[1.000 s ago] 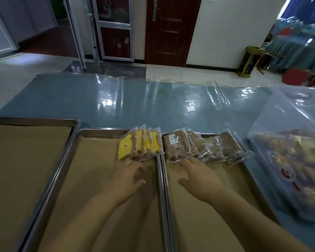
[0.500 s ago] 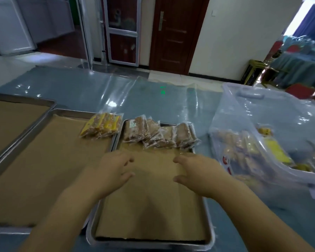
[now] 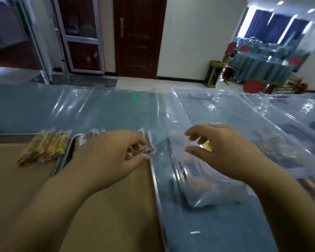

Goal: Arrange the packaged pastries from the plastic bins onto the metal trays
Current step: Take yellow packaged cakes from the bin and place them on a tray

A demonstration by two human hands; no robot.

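Observation:
Two metal trays lined with brown paper lie at the left: the left tray (image 3: 11, 179) carries a row of yellow packaged pastries (image 3: 44, 147), the right tray (image 3: 154, 179) a row of brown packaged pastries (image 3: 88, 138) along its far edge. My left hand (image 3: 113, 157) hovers over the right end of that brown row, fingers curled, holding nothing that I can see. My right hand (image 3: 224, 151) is spread open above the near end of a clear plastic bin (image 3: 225, 113), where more wrapped pastries (image 3: 204, 182) lie, blurred.
A second clear plastic bin (image 3: 298, 110) stands at the far right. The table (image 3: 98, 110) is blue under a clear plastic sheet. Beyond it are a dark wooden door (image 3: 138, 37), a glass door and stacked chairs.
The view swung right, bringing the bins into the middle. My right hand moved from over the right tray to above the bin. My left hand shifted right, from the trays' seam to the brown row's right end.

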